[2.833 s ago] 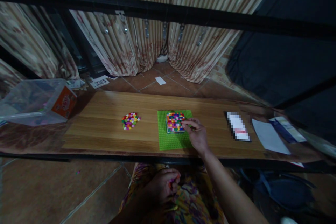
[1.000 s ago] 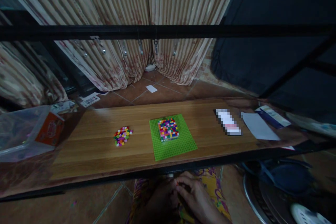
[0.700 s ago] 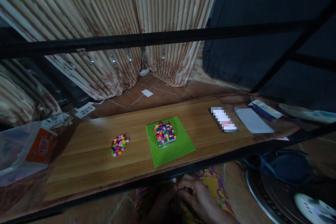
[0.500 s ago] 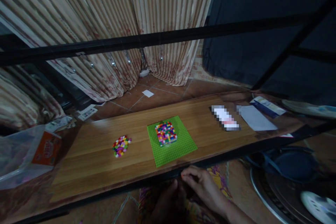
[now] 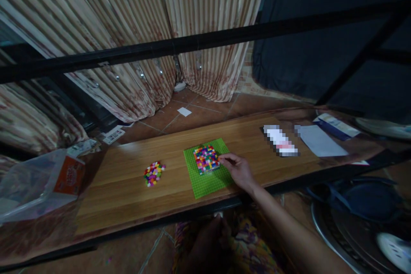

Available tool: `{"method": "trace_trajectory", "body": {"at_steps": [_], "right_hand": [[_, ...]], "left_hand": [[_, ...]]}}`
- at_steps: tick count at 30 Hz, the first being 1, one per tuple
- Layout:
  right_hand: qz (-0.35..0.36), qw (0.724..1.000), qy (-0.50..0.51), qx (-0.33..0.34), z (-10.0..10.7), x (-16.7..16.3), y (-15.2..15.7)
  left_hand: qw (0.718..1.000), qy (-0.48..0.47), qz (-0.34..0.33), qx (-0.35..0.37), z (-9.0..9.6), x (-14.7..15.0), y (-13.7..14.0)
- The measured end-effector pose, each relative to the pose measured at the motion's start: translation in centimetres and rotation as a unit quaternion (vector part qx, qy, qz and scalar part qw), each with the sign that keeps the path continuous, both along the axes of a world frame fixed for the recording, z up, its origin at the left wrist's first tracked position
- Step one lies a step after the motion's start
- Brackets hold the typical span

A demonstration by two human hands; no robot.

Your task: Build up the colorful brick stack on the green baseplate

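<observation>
A many-coloured block built of small toy bricks (image 5: 206, 157) stands on a green studded baseplate (image 5: 201, 188). My right hand (image 5: 237, 169) reaches over the plate from the right, thumb and fingertips pinched on a tiny orange brick at the block's right edge. The fingers partly cover that brick. Below the table's front edge, in shadow over my lap, is my left hand (image 5: 215, 235). Its fingers are closed on a small white piece, too dim to make out exactly. To the left of the plate lies a loose pile of coloured bricks (image 5: 154, 174).
The wooden table (image 5: 122, 188) also carries a blurred-out phone-like object (image 5: 281, 141) and white paper (image 5: 323, 140) on the right. A clear plastic bin (image 5: 32, 192) stands at the left. A dark bar (image 5: 205, 43) crosses in front of the curtains.
My right hand has risen from beside my left hand to the block's right edge, carrying the orange brick. My left hand stays low; a white piece now shows at its fingertips.
</observation>
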State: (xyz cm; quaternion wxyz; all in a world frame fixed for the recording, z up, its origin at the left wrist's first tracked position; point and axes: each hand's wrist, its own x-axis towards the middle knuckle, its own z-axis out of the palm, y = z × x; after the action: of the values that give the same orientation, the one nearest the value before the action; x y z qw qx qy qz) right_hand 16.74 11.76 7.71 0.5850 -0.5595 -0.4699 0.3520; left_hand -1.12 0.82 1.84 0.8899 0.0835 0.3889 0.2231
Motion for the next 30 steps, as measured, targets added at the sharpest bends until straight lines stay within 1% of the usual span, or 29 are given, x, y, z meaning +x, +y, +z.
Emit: {"method": "trace_trajectory", "body": {"at_steps": [3, 6, 12, 17, 19, 24, 30], "right_hand": [[0.002, 1.0, -0.008, 0.005, -0.7, 0.1, 0.2], [0.006, 1.0, -0.024, 0.016, -0.8, 0.1, 0.3], [0.01, 0.998, -0.052, 0.032, -0.4, 0.0, 0.8], [0.024, 0.998, -0.054, 0.028, 0.1, -0.1, 1.0], [0.026, 0.999, -0.026, 0.016, 0.4, -0.2, 1.1], [0.011, 0.993, 0.111, -0.041, 0.7, -0.7, 1.6], [0.006, 0.98, 0.182, -0.078, 1.0, -1.0, 2.1]], "left_hand": [[1.0, 0.002, 0.003, 0.0, 0.0, 0.0, -0.1], [1.0, 0.012, 0.003, 0.009, -0.1, 0.0, -0.1], [1.0, -0.006, 0.0, 0.008, -1.0, 0.0, -0.3], [1.0, -0.014, -0.01, 0.016, -0.9, -0.1, -0.3], [1.0, -0.008, -0.012, 0.015, -0.8, -0.1, -0.3], [1.0, -0.002, -0.011, 0.016, -1.0, 0.1, -0.3], [1.0, -0.004, -0.016, 0.025, -0.9, -0.1, -0.5]]}}
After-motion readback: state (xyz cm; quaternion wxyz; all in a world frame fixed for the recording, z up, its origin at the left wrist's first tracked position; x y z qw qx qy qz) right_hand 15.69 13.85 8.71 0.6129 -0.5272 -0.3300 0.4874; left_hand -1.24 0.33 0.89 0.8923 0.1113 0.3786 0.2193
